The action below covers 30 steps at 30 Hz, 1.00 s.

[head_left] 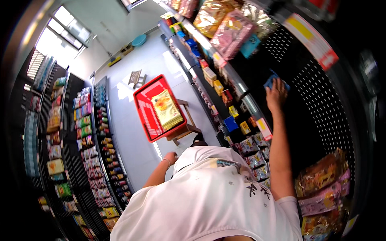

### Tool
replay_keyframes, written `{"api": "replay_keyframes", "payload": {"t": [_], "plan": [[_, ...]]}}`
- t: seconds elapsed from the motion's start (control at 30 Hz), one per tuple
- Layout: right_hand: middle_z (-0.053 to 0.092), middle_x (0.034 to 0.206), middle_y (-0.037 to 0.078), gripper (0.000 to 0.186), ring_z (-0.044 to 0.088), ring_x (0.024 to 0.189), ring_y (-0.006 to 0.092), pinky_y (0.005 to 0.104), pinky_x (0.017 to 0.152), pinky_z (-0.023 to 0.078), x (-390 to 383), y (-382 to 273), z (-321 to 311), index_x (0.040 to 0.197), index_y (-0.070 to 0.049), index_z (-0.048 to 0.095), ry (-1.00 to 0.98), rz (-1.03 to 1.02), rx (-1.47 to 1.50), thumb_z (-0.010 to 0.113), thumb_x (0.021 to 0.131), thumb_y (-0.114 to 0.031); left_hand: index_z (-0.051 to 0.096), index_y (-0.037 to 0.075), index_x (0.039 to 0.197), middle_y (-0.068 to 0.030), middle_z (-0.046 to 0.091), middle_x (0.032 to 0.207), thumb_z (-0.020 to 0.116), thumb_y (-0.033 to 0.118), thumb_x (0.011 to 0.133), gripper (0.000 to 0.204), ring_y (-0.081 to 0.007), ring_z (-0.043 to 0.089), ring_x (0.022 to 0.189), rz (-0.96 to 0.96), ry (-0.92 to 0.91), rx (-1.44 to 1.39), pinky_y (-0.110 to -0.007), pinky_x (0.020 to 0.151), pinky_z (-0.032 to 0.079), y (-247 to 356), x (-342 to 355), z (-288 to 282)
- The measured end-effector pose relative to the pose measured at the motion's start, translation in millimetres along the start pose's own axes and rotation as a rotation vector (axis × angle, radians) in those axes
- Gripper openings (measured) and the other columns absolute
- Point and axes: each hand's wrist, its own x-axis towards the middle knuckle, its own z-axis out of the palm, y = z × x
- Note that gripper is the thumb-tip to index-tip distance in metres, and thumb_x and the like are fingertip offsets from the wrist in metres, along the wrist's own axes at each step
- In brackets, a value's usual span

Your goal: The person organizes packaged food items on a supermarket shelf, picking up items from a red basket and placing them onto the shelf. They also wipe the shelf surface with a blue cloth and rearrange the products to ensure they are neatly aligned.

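My right arm reaches onto a black perforated shelf on the right. There my right hand presses a crumpled blue cloth against the dark surface, and the cloth sticks out past the fingers. Packaged goods in pink and gold wrappers lie farther along this shelf, and more bagged packs lie on its near side. My left hand, with a bracelet at the wrist, hangs low beside my white trousers. Its fingers are curled in, and nothing shows in them.
A red plastic basket holding yellow flat packs rests on a wooden stool in the aisle. Lower shelves on the right carry small boxes. Stocked racks line the left. A blue basin lies by the far wall.
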Motion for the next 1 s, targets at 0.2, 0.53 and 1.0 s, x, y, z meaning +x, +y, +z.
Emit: {"api": "replay_keyframes", "payload": {"t": [0.2, 0.53, 1.0], "plan": [[0.042, 0.151, 0.012, 0.043, 0.035, 0.142, 0.0284, 0.046, 0.117, 0.029, 0.4, 16.7, 7.8, 0.14, -0.006, 0.048, 0.16, -0.014, 0.107, 0.052, 0.098, -0.016, 0.063, 0.006, 0.097, -0.0179, 0.068, 0.092, 0.057, 0.016, 0.09, 0.014, -0.0398, 0.064, 0.091, -0.03, 0.624, -0.247, -0.048, 0.077, 0.051, 53.2, 6.7, -84.6], [0.055, 0.137, 0.018, 0.042, 0.053, 0.128, 0.0321, 0.039, 0.106, 0.043, -12.0, -70.7, 6.1, 0.137, -0.003, 0.051, 0.145, 0.05, 0.386, 0.052, 0.094, -0.003, 0.056, -0.002, 0.124, -0.0207, 0.066, 0.114, 0.07, 0.016, 0.085, 0.045, -0.033, 0.065, 0.104, -0.179, 0.719, -0.79, -0.038, 0.093, 0.049, -43.0, 167.0, -110.6], [0.059, 0.125, 0.009, 0.047, 0.055, 0.117, 0.0192, 0.03, 0.104, 0.039, -55.2, -261.5, 43.5, 0.129, -0.002, 0.054, -0.091, 0.303, 1.381, 0.043, 0.084, 0.007, 0.058, -0.009, 0.113, -0.0161, 0.067, 0.108, 0.077, 0.0, 0.079, 0.04, -0.0255, 0.068, 0.088, -0.222, 0.244, -1.401, -0.035, 0.077, 0.057, -24.4, 204.8, -158.4]]}}
